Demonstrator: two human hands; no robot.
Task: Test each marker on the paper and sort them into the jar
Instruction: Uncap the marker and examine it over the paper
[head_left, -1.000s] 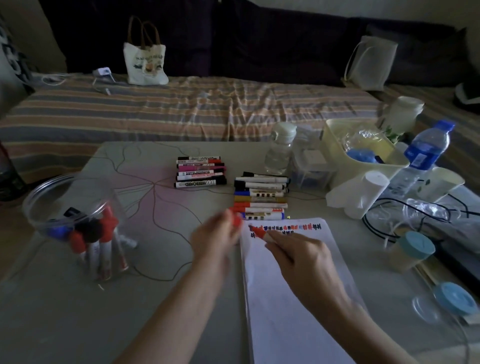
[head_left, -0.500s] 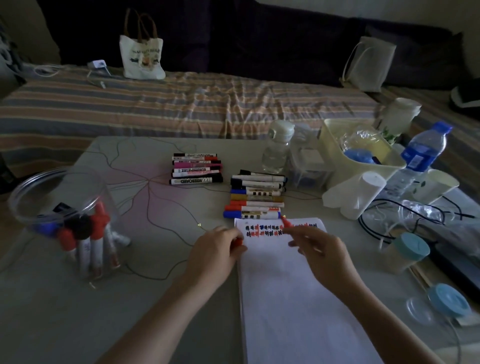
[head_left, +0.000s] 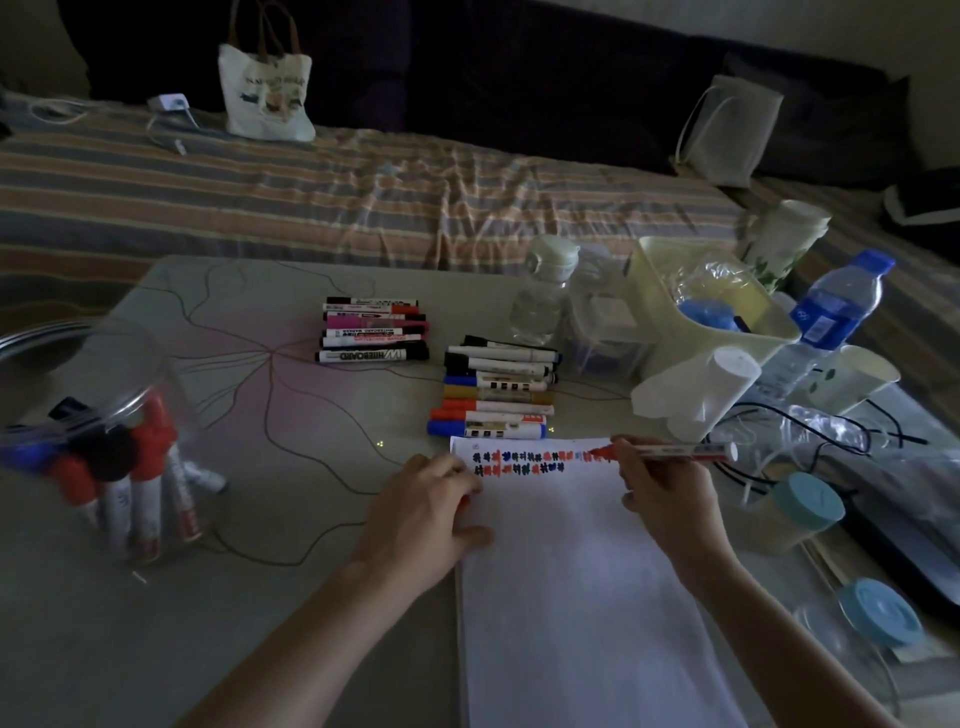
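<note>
I take the sheet of paper (head_left: 571, 571) as my landmark; it lies flat on the table (head_left: 260, 597), running from the near edge away from me. My right hand (head_left: 670, 499) sits at the paper's far right corner, fingers pinched round a red marker (head_left: 675, 451) whose tip touches the paper at the end of the top row of test scribbles (head_left: 519, 462). My left hand (head_left: 421, 514) rests on the paper's far left edge with curled fingers; a sliver of red shows under them, likely the cap, though I cannot tell for certain. Just beyond the paper's far edge lies a row of untested markers (head_left: 493, 395), with a second bunch (head_left: 371, 330) further off to the left. The clear jar (head_left: 98, 395), already holding several markers, stands well to the left of the paper. To do this step well, I judge I should keep the left hand pinning the sheet, make a short light stroke in the blank spot beside the last mark, then recap firmly before reaching for the jar.
</note>
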